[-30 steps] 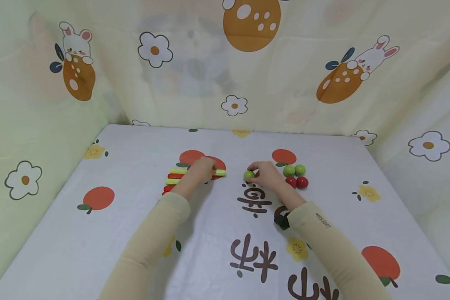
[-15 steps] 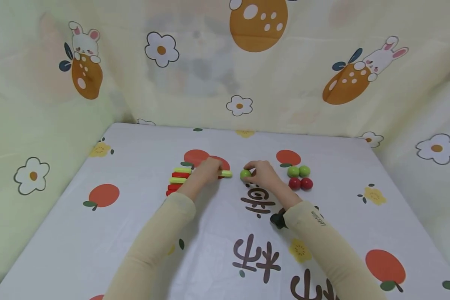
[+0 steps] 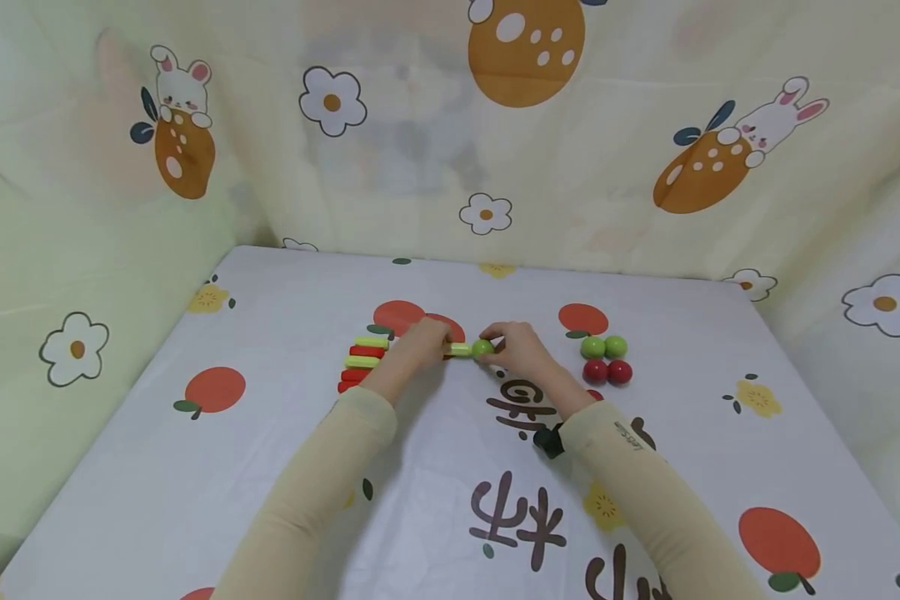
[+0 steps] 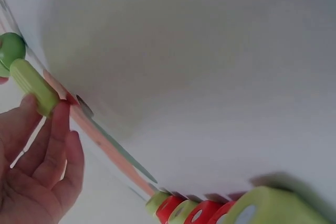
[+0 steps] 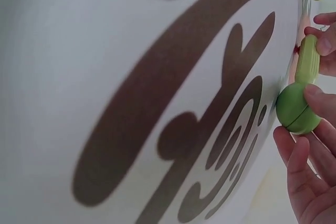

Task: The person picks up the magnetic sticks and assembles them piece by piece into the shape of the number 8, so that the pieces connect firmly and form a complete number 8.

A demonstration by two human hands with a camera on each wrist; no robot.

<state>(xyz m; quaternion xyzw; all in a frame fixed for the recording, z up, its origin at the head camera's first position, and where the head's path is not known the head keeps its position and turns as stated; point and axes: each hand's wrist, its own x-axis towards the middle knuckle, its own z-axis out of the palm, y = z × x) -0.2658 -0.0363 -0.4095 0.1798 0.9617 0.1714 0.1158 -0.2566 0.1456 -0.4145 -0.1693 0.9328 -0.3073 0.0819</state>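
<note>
My left hand [image 3: 423, 343] pinches a short light-green ribbed rod [image 4: 34, 85] near one end, between thumb and fingers. The thumb and fingers of my right hand [image 3: 523, 348] grip a green ball [image 5: 296, 108] that has a seam around it. Rod and ball meet end-on above the middle of the table, touching in the right wrist view. Left of my left hand lies a row of red and light-green rods [image 3: 362, 362], partly covered by the forearm. Their ends show pale round spots in the left wrist view.
Right of my right hand sit two green balls [image 3: 604, 347] and two red balls [image 3: 607, 372]. Another red ball [image 3: 594, 395] is mostly behind the right wrist. The white tablecloth [image 3: 270, 333] has printed fruit and lettering. A patterned curtain [image 3: 405, 167] hangs behind.
My right hand has carried the green ball left, and the left hand's rod has come right relative to the row, closing the gap until they meet. The camera view has shifted slightly.
</note>
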